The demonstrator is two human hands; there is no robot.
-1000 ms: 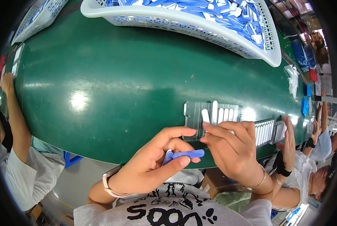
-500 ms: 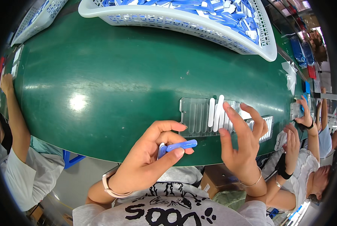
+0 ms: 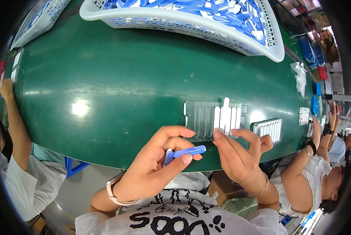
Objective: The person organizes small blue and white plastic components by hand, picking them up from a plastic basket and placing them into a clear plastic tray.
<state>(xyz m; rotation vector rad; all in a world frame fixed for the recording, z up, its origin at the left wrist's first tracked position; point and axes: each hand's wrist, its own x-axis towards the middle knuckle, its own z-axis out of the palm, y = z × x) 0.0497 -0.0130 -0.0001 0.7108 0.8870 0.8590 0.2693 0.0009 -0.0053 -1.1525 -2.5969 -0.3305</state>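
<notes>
Blue strips (image 3: pixel 191 150), two visible, sit clamped in your left hand (image 3: pixel 154 162) over the near edge of the green counter (image 3: pixel 124 78); your right hand (image 3: pixel 238 160), grip unclear, is at a clear tray (image 3: pixel 201 117) with at least four white strips (image 3: pixel 225 111). Two baskets (image 3: pixel 163 24) stand beyond.

Through the head camera I look onto a factory workshop: a long green worktable (image 3: pixel 105 70), a white basket (image 3: pixel 183 24) heaped with similar blue and white pieces (image 3: pixel 238 17), and co-workers (image 3: pixel 36 184) on either side.
</notes>
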